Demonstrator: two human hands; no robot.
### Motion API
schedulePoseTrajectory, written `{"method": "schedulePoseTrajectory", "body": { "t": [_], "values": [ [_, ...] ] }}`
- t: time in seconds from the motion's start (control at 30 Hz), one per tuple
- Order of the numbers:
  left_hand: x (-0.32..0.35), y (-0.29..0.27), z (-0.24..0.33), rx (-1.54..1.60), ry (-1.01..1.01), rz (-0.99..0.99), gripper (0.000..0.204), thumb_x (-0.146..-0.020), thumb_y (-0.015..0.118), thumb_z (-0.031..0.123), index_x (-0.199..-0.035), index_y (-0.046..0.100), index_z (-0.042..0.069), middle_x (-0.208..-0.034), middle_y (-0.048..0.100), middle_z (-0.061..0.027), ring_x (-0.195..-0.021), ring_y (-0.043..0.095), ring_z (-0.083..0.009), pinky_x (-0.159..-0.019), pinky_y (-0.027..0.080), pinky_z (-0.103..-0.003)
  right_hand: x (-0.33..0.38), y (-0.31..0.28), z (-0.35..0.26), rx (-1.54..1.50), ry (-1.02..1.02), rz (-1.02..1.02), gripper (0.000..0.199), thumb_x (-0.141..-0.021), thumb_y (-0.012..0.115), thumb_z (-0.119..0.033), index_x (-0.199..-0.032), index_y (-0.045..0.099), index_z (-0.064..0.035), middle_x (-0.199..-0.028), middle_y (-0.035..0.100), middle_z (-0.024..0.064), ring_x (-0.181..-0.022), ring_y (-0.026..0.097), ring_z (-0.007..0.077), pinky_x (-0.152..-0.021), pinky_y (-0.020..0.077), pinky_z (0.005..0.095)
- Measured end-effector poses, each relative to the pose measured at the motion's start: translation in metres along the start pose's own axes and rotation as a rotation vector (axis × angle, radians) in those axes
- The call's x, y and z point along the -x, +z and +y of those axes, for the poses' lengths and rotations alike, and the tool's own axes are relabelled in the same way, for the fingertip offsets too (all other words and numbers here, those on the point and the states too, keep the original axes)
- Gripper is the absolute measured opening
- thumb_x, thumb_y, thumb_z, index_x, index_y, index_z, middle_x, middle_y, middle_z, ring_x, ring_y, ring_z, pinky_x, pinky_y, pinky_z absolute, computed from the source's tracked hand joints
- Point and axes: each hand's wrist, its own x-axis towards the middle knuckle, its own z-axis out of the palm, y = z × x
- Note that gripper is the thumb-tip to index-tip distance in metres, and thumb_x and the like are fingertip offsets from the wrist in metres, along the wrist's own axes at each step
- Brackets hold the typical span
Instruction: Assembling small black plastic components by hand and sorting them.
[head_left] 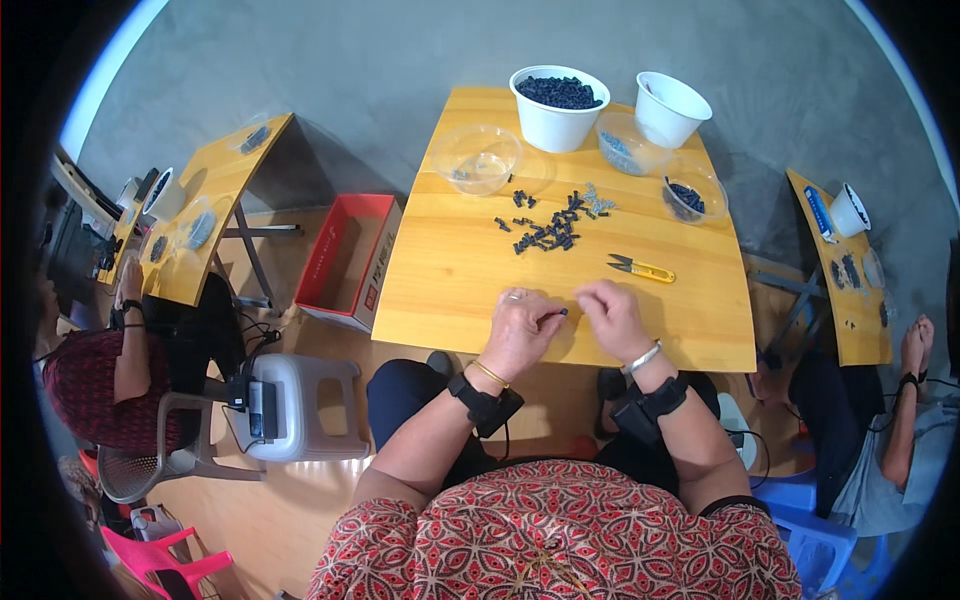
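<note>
Near the table's front edge, my left hand (518,328) pinches a small black part (564,312) between thumb and fingertips. Just to its right, my right hand (614,318) is closed with its fingers curled down; whatever they may hold is hidden. The two hands are slightly apart. Beyond them lies a loose pile of small black parts (552,236), with a little heap of grey pieces (598,203) at its far right. Yellow-handled thread snips (652,272) rest on the table beyond my right hand, blades pointing left.
On the wooden table (430,290) stand a white tub (555,132) full of black parts, another white tub (668,118), and clear bowls with few pieces (447,150), grey-blue pieces (620,155) and black parts (690,198). A red box (345,250) is left. People sit at side tables.
</note>
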Motion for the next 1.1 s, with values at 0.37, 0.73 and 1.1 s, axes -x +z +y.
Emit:
{"method": "schedulePoseTrajectory", "body": {
  "t": [0.37,0.73,1.1],
  "values": [
    [0.001,0.004,0.0,-0.017,0.078,0.002,0.005,-0.066,0.063,0.004,-0.069,0.061,0.006,-0.061,0.056,-0.0076,-0.062,0.054,-0.0252,-0.069,0.04,-0.034,-0.024,0.04,0.019,0.232,-0.026,0.183,0.011,-0.081,0.048,-0.014,-0.079,0.058,-0.0069,-0.065,0.057,0.0141,-0.065,0.054,0.033,-0.061,0.0405,0.0437],
    [0.004,0.006,0.003,-0.107,0.026,0.016,0.002,-0.063,0.062,0.004,-0.065,0.059,0.004,-0.062,0.057,-0.0094,-0.064,0.054,-0.0278,-0.071,0.039,-0.035,-0.024,0.042,0.012,0.26,-0.016,0.172,0.013,-0.08,0.049,-0.014,-0.077,0.059,-0.0067,-0.069,0.059,0.0123,-0.067,0.054,0.0315,-0.063,0.0401,0.043],
    [0.009,0.012,-0.005,-0.098,0.052,0.074,0.007,-0.06,0.058,0.0,-0.057,0.053,0.004,-0.062,0.053,-0.0101,-0.066,0.051,-0.029,-0.067,0.038,-0.038,-0.03,0.061,0.009,0.169,0.031,0.291,0.011,-0.07,0.048,-0.004,-0.068,0.058,-0.0094,-0.069,0.059,0.0086,-0.071,0.053,0.0283,-0.065,0.0399,0.0394]
  ]
}}
